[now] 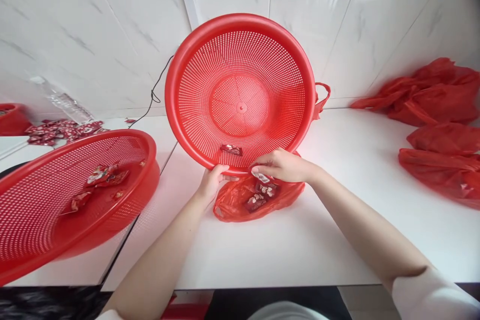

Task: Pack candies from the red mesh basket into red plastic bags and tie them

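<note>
A: Which way does your basket [240, 45] point?

B: Its mouth faces you and its base points toward the wall [127, 15]. It sits tipped above the worktop [337, 240], lower rim over the bag [232, 206].

A: Your left hand [212, 186]?

B: Closed on that rim, thumb on top, fingers beneath.

A: Your right hand [281, 165]?

B: Fingers bent close together at the rim, a loose packet [261, 177] right at their tips, its long axis sloping down to your right. I can't tell whether you're pinching it.

A: Other packets?

B: An inner packet [231, 150] lies low in the basket, lengthwise across you, right end slightly lower. The bagged packets [257, 202] lie together in the bag, which gapes upward and stretches left to right.
</note>
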Available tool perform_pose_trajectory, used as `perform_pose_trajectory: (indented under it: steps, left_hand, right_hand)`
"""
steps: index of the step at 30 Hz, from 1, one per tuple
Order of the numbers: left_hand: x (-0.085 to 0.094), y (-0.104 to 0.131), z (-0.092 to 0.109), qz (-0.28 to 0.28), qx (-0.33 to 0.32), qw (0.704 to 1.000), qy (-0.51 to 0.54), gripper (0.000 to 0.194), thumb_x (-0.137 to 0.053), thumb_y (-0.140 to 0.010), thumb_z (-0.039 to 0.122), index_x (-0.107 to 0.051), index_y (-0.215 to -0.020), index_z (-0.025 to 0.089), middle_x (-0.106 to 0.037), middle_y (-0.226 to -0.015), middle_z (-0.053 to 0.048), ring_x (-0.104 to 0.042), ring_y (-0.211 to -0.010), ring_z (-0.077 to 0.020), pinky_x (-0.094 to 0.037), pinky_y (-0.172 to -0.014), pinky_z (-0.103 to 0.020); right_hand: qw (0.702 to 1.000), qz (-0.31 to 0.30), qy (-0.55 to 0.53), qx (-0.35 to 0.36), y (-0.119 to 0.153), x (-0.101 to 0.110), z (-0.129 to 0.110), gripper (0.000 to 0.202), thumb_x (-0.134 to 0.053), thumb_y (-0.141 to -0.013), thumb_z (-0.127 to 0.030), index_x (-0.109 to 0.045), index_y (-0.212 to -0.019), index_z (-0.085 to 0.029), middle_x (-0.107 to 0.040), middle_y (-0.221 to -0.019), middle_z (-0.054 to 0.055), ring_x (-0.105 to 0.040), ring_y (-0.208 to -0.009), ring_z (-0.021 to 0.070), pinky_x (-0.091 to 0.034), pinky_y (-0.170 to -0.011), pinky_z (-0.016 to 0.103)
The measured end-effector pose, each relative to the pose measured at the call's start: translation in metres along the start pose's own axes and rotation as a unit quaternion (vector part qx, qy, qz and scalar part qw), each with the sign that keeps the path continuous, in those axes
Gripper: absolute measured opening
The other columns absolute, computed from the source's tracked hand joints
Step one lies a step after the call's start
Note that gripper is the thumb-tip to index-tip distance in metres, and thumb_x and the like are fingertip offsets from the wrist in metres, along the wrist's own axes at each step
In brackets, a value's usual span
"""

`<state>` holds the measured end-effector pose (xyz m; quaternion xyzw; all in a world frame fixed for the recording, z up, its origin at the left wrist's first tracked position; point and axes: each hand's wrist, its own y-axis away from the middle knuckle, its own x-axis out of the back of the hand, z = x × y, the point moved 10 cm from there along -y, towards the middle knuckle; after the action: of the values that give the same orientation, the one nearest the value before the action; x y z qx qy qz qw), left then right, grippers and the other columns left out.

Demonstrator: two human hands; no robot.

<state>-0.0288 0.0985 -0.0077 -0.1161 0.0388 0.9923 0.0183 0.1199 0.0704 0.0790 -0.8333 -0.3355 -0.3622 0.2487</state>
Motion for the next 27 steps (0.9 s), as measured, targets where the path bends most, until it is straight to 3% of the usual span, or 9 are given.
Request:
perform_pose_trajectory:
  steps: [5, 8, 10, 16, 22, 27]
  left_hand:
    - [-0.011, 0.005, -0.003, -0.030, 0.001, 1.000, 0.003, 0.027, -0.067, -0.066, 0.024, -0.067, -0.090, 0.011, -0.073, -0.089, -0.010, -0.069, -0.080, -0.0275, -0.058, -0.058, -0.034]
    - [-0.026, 0.012, -0.009, -0.083, 0.021, 0.996, 0.017, 0.032, -0.066, -0.069, 0.025, -0.068, -0.098, 0.012, -0.072, -0.098, -0.011, -0.069, -0.084, -0.0281, -0.059, -0.061, -0.036]
    - [-0.035, 0.018, -0.013, -0.113, 0.031, 0.993, 0.023, 0.033, -0.066, -0.072, 0.025, -0.068, -0.102, 0.012, -0.072, -0.099, -0.011, -0.069, -0.085, -0.0281, -0.059, -0.064, -0.037]
    - [-0.038, 0.021, -0.015, -0.114, 0.035, 0.992, 0.029, 0.029, -0.064, -0.073, 0.024, -0.068, -0.099, 0.011, -0.072, -0.097, -0.011, -0.069, -0.082, -0.0267, -0.060, -0.066, -0.038]
    - [-0.017, 0.006, -0.008, -0.043, 0.017, 0.999, 0.026, 0.029, -0.064, -0.068, 0.024, -0.067, -0.093, 0.010, -0.072, -0.091, -0.010, -0.069, -0.075, -0.0238, -0.059, -0.062, -0.035]
    - [-0.004, -0.001, 0.004, -0.019, -0.015, 1.000, 0.013, 0.021, -0.063, -0.068, 0.024, -0.067, -0.082, 0.010, -0.072, -0.082, -0.008, -0.068, -0.071, -0.0222, -0.058, -0.060, -0.034]
  right_hand:
    - [0.998, 0.059, 0.024, 0.019, -0.001, 0.007, -0.002, 0.027, -0.044, -0.096, -0.032, -0.068, -0.102, -0.020, -0.071, -0.094, 0.003, -0.065, -0.084, 0.0158, -0.048, -0.082, 0.030]
    - [0.992, 0.113, 0.049, 0.028, -0.001, 0.009, 0.000, 0.032, -0.049, -0.094, -0.030, -0.059, -0.123, -0.019, -0.062, -0.124, 0.009, -0.058, -0.114, 0.0214, -0.045, -0.098, 0.037]
    - [0.990, 0.123, 0.068, 0.022, -0.002, 0.005, 0.004, 0.043, -0.051, -0.093, -0.029, -0.050, -0.134, -0.018, -0.055, -0.135, 0.012, -0.052, -0.124, 0.0232, -0.043, -0.103, 0.041]
    - [0.995, 0.084, 0.055, -0.008, -0.005, -0.009, 0.012, 0.039, -0.049, -0.093, -0.022, -0.052, -0.132, -0.016, -0.066, -0.119, 0.012, -0.064, -0.107, 0.0214, -0.050, -0.093, 0.037]
    - [0.987, 0.148, -0.008, -0.060, -0.002, 0.012, 0.025, 0.031, -0.045, -0.094, -0.021, -0.065, -0.118, -0.018, -0.072, -0.109, 0.007, -0.067, -0.100, 0.0202, -0.050, -0.090, 0.034]
    - [0.976, 0.136, -0.147, -0.083, -0.001, 0.011, 0.038, 0.035, -0.055, -0.089, -0.027, -0.065, -0.120, -0.017, -0.071, -0.113, 0.007, -0.068, -0.099, 0.0207, -0.053, -0.085, 0.031]
